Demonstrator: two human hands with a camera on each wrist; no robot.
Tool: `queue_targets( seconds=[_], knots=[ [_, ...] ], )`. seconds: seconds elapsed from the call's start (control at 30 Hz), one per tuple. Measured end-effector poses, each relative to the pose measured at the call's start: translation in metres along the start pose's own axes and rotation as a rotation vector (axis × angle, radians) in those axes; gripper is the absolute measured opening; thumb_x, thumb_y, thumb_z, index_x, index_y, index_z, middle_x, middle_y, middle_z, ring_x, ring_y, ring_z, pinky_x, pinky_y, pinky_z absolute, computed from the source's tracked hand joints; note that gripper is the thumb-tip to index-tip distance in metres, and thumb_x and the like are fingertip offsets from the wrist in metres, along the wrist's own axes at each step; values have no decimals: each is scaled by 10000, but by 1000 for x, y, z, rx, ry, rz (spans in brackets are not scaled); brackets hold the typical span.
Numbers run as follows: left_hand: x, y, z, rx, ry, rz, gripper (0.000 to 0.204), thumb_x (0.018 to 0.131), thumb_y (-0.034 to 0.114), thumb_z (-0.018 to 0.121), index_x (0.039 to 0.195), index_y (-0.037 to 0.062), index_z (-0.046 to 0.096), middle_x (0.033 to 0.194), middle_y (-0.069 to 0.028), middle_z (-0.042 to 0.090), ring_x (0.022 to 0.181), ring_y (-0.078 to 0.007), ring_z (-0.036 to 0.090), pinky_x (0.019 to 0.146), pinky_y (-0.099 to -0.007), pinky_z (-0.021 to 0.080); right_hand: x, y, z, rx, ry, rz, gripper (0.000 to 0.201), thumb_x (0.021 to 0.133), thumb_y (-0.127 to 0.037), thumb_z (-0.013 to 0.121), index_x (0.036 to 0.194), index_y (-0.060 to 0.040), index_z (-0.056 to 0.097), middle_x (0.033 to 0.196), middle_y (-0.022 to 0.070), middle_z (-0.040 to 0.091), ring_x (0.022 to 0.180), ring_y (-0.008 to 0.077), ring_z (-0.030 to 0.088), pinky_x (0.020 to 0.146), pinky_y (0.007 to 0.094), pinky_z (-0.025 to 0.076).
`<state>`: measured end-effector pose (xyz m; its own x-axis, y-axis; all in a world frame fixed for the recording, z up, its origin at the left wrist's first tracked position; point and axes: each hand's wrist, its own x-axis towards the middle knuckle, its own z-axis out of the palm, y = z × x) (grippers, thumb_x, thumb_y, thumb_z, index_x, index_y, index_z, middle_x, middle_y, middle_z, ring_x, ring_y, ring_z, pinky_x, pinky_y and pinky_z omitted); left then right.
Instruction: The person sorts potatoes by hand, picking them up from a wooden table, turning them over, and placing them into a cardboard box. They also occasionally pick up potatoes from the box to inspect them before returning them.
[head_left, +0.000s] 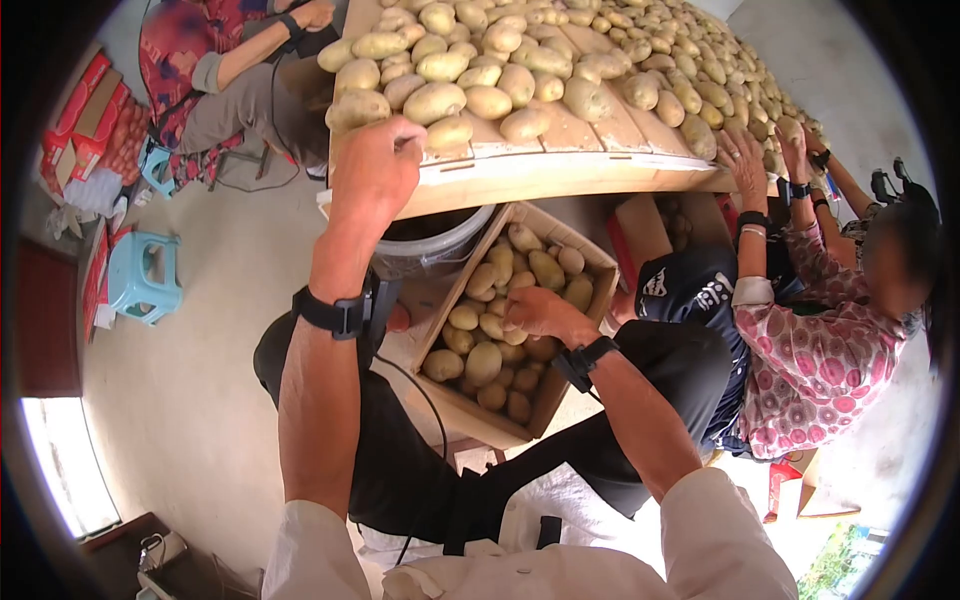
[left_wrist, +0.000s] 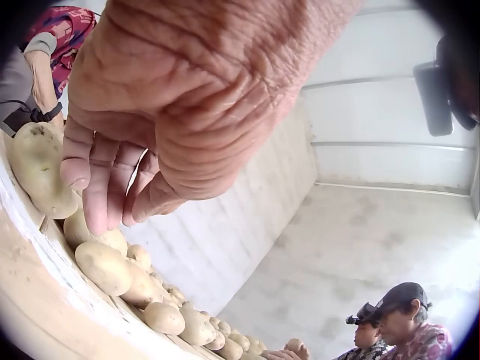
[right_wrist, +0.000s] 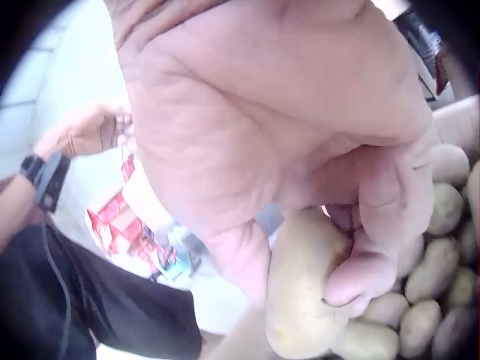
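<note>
My left hand (head_left: pixel 375 172) is raised at the near edge of the table (head_left: pixel 560 178), close to the potatoes (head_left: pixel 435 102) spread on top. In the left wrist view its fingers (left_wrist: pixel 97 180) hang loosely bent, with nothing between them, just above the nearest potatoes. Down between my knees, my right hand (head_left: pixel 552 313) reaches over a cardboard box (head_left: pixel 478 424) filled with potatoes (head_left: pixel 483 363). The right wrist view shows it gripping one pale yellow potato (right_wrist: pixel 304 292) between thumb and fingers; part of that potato is hidden by the fingers.
A grey bucket (head_left: pixel 440 250) stands under the table, left of the box. Two people's hands (head_left: pixel 745 165) work among potatoes at the right. Another person (head_left: pixel 215 75) sits at the far left. A blue plastic stool (head_left: pixel 145 277) stands on the floor at left.
</note>
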<state>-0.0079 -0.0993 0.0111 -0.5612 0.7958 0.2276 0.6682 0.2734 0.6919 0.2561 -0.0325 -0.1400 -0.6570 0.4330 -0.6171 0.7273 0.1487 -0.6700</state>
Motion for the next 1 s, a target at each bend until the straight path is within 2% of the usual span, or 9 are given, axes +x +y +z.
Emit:
queue_targets(
  seconds=[0.2,0.33,0.4,0.43,0.53,0.6,0.8,0.87,1.0],
  knots=[
    [-3,2,9,-107,-18,58,192,936,130,629,1050,17,733,969,-223,734,914,-357,720,818,-405,536,-41,-62,-90,177,121,-230,296,857,-233,709,1085,-45,686,871,49,673,622,123,586,572,279,477],
    [-4,7,16,-115,-24,54,173,941,114,653,1055,9,730,970,-232,732,916,-364,724,815,-404,537,-61,-77,-149,339,406,-228,341,925,-306,673,1154,-53,665,921,-1,661,690,97,575,590,232,418],
    [-4,5,22,-122,-48,84,170,942,119,663,1051,7,729,957,-240,728,892,-373,724,797,-411,539,-58,-76,-170,539,606,-332,332,902,-310,688,1092,-37,681,946,33,691,682,119,599,580,239,435],
    [-3,1,25,-68,-68,96,184,956,130,668,1092,21,723,859,-132,723,796,-215,678,782,-346,525,-54,-71,-186,595,650,-329,430,920,-237,684,1268,5,610,1009,83,698,814,178,683,637,264,512],
    [-6,5,28,-104,-113,119,181,954,124,668,1093,22,724,855,-135,721,791,-224,679,782,-349,525,-31,-60,-208,949,732,-610,624,929,-156,679,1463,48,432,1148,171,677,1017,275,712,751,332,588],
    [-8,9,30,-79,-127,116,183,954,121,669,1098,24,727,861,-135,725,787,-234,677,775,-353,523,-23,-47,-219,1008,690,-661,751,933,-102,669,1542,83,271,1280,241,617,1171,347,669,847,401,609],
    [-7,12,45,-102,-155,151,185,953,117,664,1100,25,728,878,-151,727,810,-239,684,788,-360,527,-25,-41,-217,921,725,-595,661,908,-128,644,1482,89,397,1297,237,607,1158,330,674,839,377,569],
    [-5,16,49,-71,-164,208,167,942,112,682,1066,9,728,939,-236,722,894,-372,715,813,-408,536,-33,-44,-216,831,735,-531,564,979,-136,572,1477,71,409,1331,246,626,1199,335,662,906,390,548],
    [-3,9,63,-105,-252,250,187,939,125,664,1073,9,725,982,-211,741,901,-365,712,829,-387,540,-24,-23,-224,807,666,-651,494,1002,-169,529,1444,43,472,1299,239,662,1173,325,677,886,379,554]
  ],
)
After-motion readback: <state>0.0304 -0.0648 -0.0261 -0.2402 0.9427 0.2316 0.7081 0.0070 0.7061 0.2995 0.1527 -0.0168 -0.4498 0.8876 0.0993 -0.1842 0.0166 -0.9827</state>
